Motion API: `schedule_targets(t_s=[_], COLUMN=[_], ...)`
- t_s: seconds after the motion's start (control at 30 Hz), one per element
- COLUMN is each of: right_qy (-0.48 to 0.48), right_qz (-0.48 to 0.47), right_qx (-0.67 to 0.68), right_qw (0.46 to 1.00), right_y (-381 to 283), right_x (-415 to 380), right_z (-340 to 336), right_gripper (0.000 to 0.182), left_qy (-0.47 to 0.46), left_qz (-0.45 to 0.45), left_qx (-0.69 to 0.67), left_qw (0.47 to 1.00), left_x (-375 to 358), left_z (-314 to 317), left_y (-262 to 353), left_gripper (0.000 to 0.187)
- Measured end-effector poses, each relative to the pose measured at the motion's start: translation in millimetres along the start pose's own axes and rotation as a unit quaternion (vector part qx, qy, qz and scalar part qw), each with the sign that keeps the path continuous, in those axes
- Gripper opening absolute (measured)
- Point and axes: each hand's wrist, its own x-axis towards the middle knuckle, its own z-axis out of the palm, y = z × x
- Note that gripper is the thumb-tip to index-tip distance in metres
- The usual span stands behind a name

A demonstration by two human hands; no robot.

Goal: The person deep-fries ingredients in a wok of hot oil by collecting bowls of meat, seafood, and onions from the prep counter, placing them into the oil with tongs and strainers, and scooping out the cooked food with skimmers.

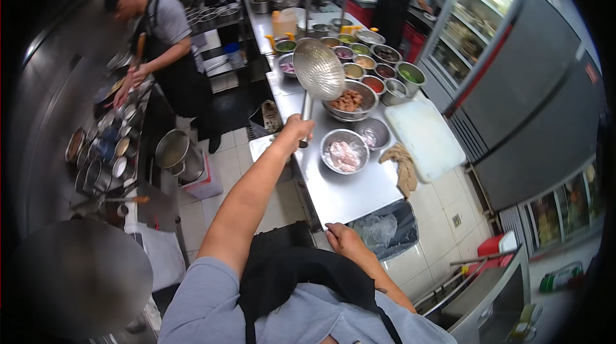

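The left hand (299, 131) is closing around one metal skimmer (319, 69), round and pitted-looking, above the counter's (359, 199) left side; its long axis is running away from the person, bowl end farthest. The right hand (350, 241), grip unclear, is resting at the near edge; one white rectangular board (425, 138) is lying beyond.

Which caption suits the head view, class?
Left hand holding up a large metal ladle, right hand at the near edge of a steel counter set with bowls.
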Motion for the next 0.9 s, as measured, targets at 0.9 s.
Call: schedule_targets(t_s=[0.9], right_qy=[-0.431], right_qz=[-0.457], right_qx=[0.111], right_qw=[0.770], right_y=[-335], right_x=[112], right_z=[326], right_gripper=[0.025], left_qy=[0.436], left_qz=[0.255], left_qx=[-0.460], left_qw=[0.730], left_x=[-567], left_z=[-456], left_y=[-101], left_gripper=[0.011])
